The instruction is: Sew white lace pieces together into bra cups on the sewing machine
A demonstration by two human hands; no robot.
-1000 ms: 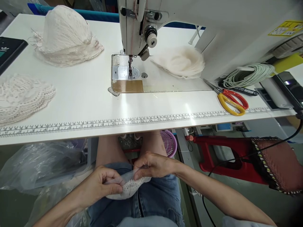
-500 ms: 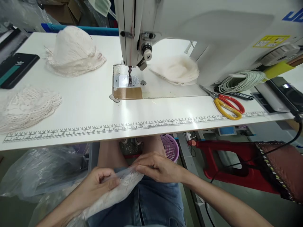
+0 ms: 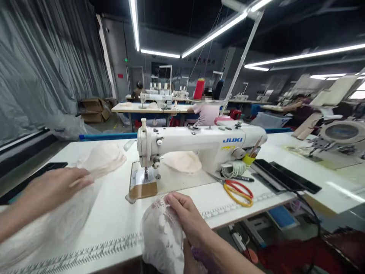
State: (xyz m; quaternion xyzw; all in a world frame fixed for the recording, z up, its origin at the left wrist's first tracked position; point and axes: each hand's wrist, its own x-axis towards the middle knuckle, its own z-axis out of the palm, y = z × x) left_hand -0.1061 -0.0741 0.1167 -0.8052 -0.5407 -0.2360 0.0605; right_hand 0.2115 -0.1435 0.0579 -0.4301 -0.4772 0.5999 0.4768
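Note:
My right hand (image 3: 189, 219) grips the edge of a white lace fabric piece (image 3: 162, 236), gathered and cap-like, hanging in front of the table's near edge. At the left, my left hand (image 3: 59, 186) is raised over the table with fingers pinched on a clear plastic bag (image 3: 74, 217), which is blurred. Beyond this hand lies a stack of cream cap-shaped fabric pieces (image 3: 102, 158). Under the bag is a pile of white lace pieces (image 3: 19, 243), partly hidden. A white sewing machine (image 3: 182, 142) stands ahead, with a cream fabric piece (image 3: 184, 161) under its arm.
Red-and-yellow scissors (image 3: 238, 192) lie right of the needle plate, beside a coil of pale cord (image 3: 234, 169) and a yellow cup (image 3: 248, 160). A ruler strip (image 3: 94, 253) runs along the table's front. A person (image 3: 208, 112) in pink sits at a farther table.
The view has tilted up from my lap to the room. Both hands have risen to table height and moved apart, the left with the plastic, the right with the lace piece.

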